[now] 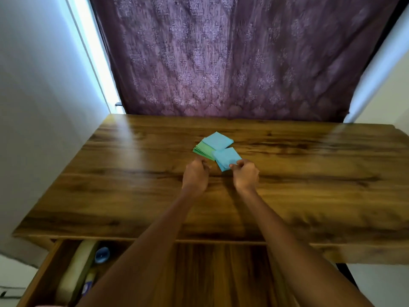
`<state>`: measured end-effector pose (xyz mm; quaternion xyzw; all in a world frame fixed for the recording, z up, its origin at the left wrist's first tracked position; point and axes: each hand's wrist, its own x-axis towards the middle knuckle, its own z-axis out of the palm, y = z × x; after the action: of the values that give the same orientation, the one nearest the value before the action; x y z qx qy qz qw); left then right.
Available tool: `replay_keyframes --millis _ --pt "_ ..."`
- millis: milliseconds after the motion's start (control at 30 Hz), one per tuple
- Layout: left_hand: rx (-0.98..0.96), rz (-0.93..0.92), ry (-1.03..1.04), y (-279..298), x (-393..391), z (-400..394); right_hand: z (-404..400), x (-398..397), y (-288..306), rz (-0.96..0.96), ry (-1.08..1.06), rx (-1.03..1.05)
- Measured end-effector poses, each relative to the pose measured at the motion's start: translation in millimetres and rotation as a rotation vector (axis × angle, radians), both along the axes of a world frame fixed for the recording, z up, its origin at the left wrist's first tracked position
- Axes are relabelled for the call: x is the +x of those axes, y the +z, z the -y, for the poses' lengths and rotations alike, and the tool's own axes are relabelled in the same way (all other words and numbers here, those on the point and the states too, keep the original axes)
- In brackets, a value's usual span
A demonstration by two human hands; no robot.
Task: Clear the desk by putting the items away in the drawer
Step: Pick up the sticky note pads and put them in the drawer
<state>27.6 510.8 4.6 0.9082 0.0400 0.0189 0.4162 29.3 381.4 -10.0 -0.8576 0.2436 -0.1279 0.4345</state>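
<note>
Both bare arms reached forward over the wooden desk (287, 165), whose grained top carried only a small heap of coloured paper squares near its middle. The heap was made of a fanned stack of green squares (202, 151) lying flat, a blue stack (218, 140) resting on the far part of the green one, and a second blue stack (226, 159) overlapping the near right edge of the green. The right hand (245, 175) had its grip closed on the near corner of that second blue stack, thumb and fingertips pinched over the paper, which looked slightly tilted rather than flat. The left hand (195, 176) sat just beside the near left edge of the green squares with its fingers curled; whether its grip actually touched or held the paper I could not tell, since the fingertips were turned away and blurred. The two hands were close together but apart. Below the desk's front edge the drawer (47, 275) stood pulled out at the lower left, and inside it lay a long pale roll (76, 271) along the left side, a round blue object (102, 254) beside it, and a small item with a blue label (89, 283) nearer the camera, too blurred to identify. A purple patterned curtain (221, 58) hung behind the desk, between pale walls.
</note>
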Motion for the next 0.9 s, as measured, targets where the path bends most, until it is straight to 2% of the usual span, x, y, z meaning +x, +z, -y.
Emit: replay_keyframes --millis 200,300,400,633,733,900 --pt "-0.282 -0.175 0.12 -20 44 36 24 62 -27 -0.137 0.021 -0.068" --pt "-0.333 -0.211 0.166 -25 56 44 28 76 -31 -0.219 0.068 -0.215" --pt "-0.351 -0.222 0.223 -29 66 47 30 83 -34 -0.286 0.062 -0.237" --pt "-0.332 -0.312 0.319 -28 65 44 34 80 -26 -0.319 0.019 -0.023" --pt "-0.341 -0.331 0.32 -27 62 39 34 72 -21 -0.299 -0.001 0.159" --pt "-0.485 -0.351 0.345 -28 55 23 29 51 -10 -0.29 -0.015 0.443"
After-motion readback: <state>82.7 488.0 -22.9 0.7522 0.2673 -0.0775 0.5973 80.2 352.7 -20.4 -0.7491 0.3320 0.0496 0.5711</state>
